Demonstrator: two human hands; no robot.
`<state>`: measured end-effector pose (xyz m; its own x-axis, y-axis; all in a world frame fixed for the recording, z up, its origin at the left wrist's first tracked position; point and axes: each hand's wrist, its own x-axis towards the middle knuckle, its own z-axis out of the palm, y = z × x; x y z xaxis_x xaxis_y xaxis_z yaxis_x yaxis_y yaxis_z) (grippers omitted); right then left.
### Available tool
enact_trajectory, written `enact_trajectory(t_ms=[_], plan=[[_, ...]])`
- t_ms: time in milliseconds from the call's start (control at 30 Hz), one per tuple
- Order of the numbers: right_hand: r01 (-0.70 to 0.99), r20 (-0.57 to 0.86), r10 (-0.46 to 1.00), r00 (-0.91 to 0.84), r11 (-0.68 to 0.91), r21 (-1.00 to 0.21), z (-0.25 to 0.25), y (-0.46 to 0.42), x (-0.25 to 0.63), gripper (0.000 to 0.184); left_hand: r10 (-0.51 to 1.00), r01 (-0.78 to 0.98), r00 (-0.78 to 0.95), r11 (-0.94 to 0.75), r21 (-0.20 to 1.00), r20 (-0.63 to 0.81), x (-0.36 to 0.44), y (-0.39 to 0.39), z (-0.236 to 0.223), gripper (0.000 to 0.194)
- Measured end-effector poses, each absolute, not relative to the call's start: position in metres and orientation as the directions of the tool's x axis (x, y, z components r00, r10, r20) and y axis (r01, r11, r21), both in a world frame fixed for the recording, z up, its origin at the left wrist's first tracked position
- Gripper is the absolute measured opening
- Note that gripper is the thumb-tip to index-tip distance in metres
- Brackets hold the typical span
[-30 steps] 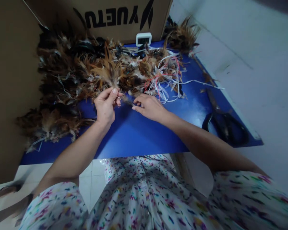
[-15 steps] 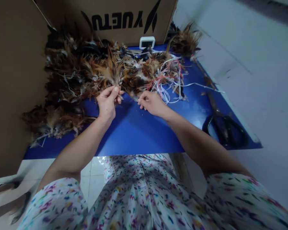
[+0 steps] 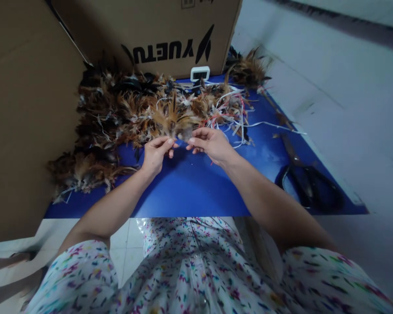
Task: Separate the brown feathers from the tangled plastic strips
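My left hand point(image 3: 157, 152) pinches the base of a small bunch of brown feathers point(image 3: 170, 120), whose tips point away from me. Close by on its right, my right hand point(image 3: 211, 145) is closed, thumb against fingers, on a greyish feather point(image 3: 186, 131) near that bunch. Whether the two touch I cannot make out. Behind both hands spreads a pile of brown and black feathers point(image 3: 118, 102), tied in places with white strips. White and red strings point(image 3: 240, 113) lie tangled at the pile's right end.
The blue tabletop point(image 3: 196, 192) carries large black-handled scissors point(image 3: 309, 183) at the right. A white digital timer point(image 3: 200, 74) stands before a cardboard box point(image 3: 170, 26). Separate feather clumps lie at left point(image 3: 85, 170) and far right point(image 3: 250, 69). Another person's legs point(image 3: 13, 279) show lower left.
My right hand has come up beside the left and now holds a feather near the bunch. The left still grips its feathers. The whole view has shifted slightly.
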<state>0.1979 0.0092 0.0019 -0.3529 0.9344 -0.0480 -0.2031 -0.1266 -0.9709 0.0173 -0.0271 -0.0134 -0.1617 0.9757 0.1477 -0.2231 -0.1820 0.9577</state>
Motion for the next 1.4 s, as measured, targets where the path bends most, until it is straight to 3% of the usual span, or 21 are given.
enact_trajectory(t_ms=[500,967,1167,1400], plan=[[-0.272,0.252,0.927,-0.278,0.175,-0.946,0.001,0.002,0.185,0.039,0.953,-0.045,-0.020,-0.304,0.952,0.303,0.018,-0.033,-0.020,0.028],[-0.188,0.307,0.913,-0.270,0.262,-0.946,-0.011,0.004,0.184,0.032,0.936,0.051,-0.038,-0.347,0.937,0.349,0.017,-0.031,-0.024,0.031],[-0.215,0.442,0.813,-0.379,0.387,-0.896,-0.007,0.005,0.192,0.035,0.942,0.089,-0.005,-0.335,0.938,0.337,0.016,-0.031,-0.025,0.030],[-0.126,0.450,0.736,-0.505,0.453,-0.882,-0.007,0.012,0.201,0.042,0.953,0.163,0.039,-0.303,0.939,0.301,0.016,-0.033,-0.022,0.035]])
